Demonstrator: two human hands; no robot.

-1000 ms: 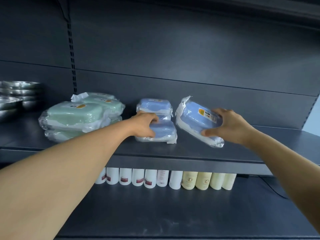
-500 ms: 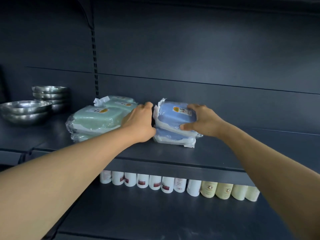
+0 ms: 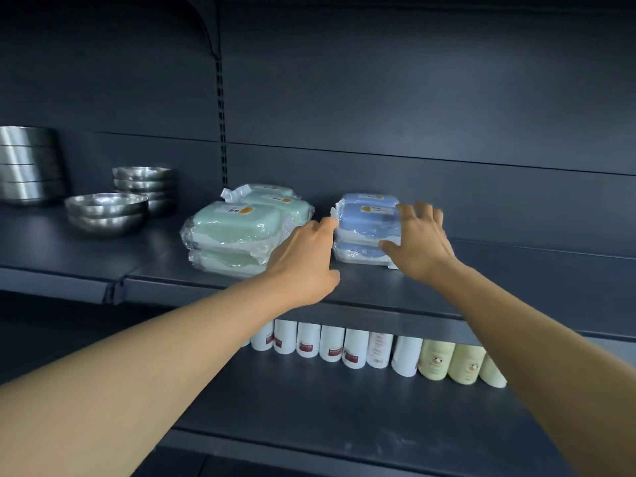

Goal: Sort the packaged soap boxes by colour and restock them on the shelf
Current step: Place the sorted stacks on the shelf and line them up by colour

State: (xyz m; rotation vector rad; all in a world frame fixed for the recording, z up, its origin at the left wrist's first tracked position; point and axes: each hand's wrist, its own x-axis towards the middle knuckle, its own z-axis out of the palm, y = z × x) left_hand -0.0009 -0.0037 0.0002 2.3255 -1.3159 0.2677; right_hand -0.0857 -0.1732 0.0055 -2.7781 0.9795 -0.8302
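On the dark shelf (image 3: 378, 290) stand two groups of plastic-wrapped soap boxes. The green boxes (image 3: 237, 225) are stacked at the left, the blue boxes (image 3: 364, 222) stacked just to their right. My left hand (image 3: 303, 259) is at the left side of the blue stack, fingers extended and fingertips touching its wrap. My right hand (image 3: 418, 239) is at the stack's right side, fingers spread and straight, thumb against the lower box. Neither hand grips a box.
Stacked steel bowls (image 3: 106, 213) and more bowls (image 3: 144, 185) sit on the shelf at the left. White bottles (image 3: 330, 344) and cream bottles (image 3: 457, 363) line the lower shelf's back. The shelf to the right of the blue stack is bare.
My right hand set the blue box on top of the blue stack and let go. Both hands opened and now flank the stack. The view shifted right.
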